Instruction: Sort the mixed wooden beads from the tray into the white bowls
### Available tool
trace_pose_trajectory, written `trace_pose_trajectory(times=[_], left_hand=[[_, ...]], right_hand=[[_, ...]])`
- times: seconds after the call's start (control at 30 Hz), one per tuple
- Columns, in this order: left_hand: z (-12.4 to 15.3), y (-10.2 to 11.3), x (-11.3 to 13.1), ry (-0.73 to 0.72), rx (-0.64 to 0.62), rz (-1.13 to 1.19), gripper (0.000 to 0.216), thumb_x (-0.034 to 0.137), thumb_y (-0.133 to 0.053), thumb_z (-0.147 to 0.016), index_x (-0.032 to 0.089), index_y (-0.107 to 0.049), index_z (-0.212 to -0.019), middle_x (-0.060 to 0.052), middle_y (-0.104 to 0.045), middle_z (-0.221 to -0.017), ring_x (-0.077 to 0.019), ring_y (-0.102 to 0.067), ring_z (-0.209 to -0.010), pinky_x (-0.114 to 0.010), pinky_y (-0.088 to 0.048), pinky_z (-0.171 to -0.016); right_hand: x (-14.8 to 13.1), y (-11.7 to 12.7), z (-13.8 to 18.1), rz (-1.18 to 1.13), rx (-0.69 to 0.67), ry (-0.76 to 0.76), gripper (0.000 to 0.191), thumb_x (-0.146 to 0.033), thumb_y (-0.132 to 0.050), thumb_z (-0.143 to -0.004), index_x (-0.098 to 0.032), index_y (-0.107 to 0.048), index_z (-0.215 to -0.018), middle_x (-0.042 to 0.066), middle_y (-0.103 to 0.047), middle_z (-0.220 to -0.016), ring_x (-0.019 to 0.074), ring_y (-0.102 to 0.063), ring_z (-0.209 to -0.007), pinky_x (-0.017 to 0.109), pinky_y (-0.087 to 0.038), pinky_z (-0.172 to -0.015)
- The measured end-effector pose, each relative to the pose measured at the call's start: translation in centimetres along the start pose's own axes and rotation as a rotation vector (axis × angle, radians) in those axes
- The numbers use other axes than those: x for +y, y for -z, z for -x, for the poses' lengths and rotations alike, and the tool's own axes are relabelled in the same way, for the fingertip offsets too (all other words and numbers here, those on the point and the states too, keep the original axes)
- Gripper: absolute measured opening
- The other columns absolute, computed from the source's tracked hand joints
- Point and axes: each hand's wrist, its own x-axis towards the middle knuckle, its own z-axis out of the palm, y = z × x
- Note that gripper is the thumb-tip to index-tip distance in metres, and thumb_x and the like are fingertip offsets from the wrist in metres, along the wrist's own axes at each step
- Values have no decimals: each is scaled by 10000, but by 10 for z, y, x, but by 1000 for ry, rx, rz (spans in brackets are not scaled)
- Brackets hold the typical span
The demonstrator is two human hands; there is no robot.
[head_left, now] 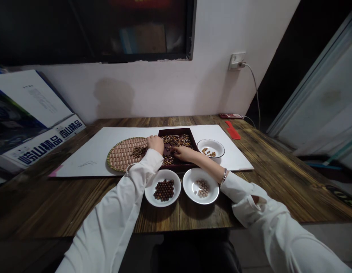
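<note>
While the right hand (183, 153) reaches into the dark red rectangular box (178, 167) at frame centre, fingers bunched downward, a pinch cannot be confirmed. Left hand (155, 144): between the box and a round pink-tan woven tray (121, 154), left of centre; finger closure hidden. Small round multicoloured beads (181, 140) lie in the box. Lower centre: white round bowl (164, 174) with dark brown beads (163, 190); beside it, white round bowl (191, 178) with pale beads (203, 188). Right of centre: dark-rimmed white bowl (210, 144), yellow-brown beads (209, 152). Brown wooden counter (278, 185) beneath.
</note>
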Motion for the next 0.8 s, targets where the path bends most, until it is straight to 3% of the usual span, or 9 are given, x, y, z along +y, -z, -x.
trace_pose_trajectory(times=[0.47,0.8], left_hand=[[3,5,1,-8,-14,-14,481,44,-248,-946,10,-664,-1184,-238,-669,-1221,-334,-563,-1182,-420,-351,-936],[4,7,2,21,-39,5,458,45,-259,-967,10,-664,-1177,-215,-679,-1223,-319,-577,-1199,-387,-367,-960]], right_hand=[[-5,4,4,12,-10,-11,417,-147,-501,-960,-154,-608,-1362,115,-670,-1333,236,-662,-1167,282,-485,-960],[-1,1,1,21,-4,21,438,-119,-580,-915,-157,-613,-1350,106,-714,-1247,222,-690,-1078,263,-504,-877]])
